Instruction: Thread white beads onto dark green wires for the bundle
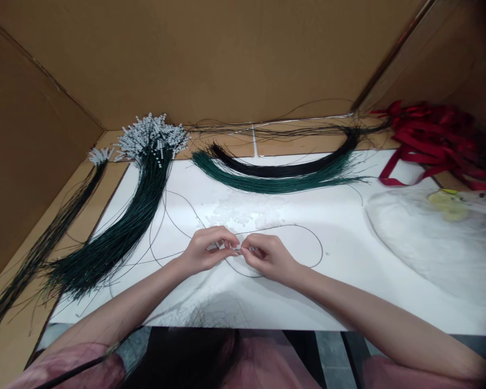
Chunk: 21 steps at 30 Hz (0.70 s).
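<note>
My left hand (208, 249) and my right hand (267, 256) meet at the middle of the white table top (340, 308). Both pinch a thin dark cord (314, 237) that loops out to the right and back under my right hand. A tiny pale piece sits between the fingertips of the two hands where they touch; I cannot make out what it is. A scatter of small clear beads (238, 213) lies just beyond my hands.
A thick bundle of dark green cords with white bead ends (146, 178) fans at the left, a thinner one (60, 221) beside it. Green and black cord bundles (279, 175) curve at the back. Red ribbons (433, 138) and a clear plastic bag (437, 237) lie right. Cardboard walls (227, 59) surround.
</note>
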Available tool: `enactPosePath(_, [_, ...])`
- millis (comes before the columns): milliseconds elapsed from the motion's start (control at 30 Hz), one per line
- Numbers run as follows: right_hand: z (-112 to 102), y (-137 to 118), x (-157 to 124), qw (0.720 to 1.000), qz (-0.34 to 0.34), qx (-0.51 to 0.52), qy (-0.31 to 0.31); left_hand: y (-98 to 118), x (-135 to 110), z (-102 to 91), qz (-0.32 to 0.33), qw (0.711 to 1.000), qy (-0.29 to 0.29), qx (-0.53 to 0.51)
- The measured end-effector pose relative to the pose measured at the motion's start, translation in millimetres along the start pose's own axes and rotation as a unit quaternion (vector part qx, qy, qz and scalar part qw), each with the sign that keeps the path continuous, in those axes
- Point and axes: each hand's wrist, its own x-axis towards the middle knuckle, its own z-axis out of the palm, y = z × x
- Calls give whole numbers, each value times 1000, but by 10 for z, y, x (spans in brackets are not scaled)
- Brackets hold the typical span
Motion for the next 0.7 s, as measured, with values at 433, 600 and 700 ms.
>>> enactPosePath(433, [3, 21, -4, 1000, 0, -1, 2, -3, -7, 0, -6, 1000, -1, -8])
enactPosePath(600, [3, 15, -11, 1000, -1, 1, 0, -3, -7, -5, -6, 1000, -4, -5])
enactPosePath(700, [-1, 11, -4, 1000, 1, 0, 1, 1, -3, -4, -6, 1000, -2, -1])
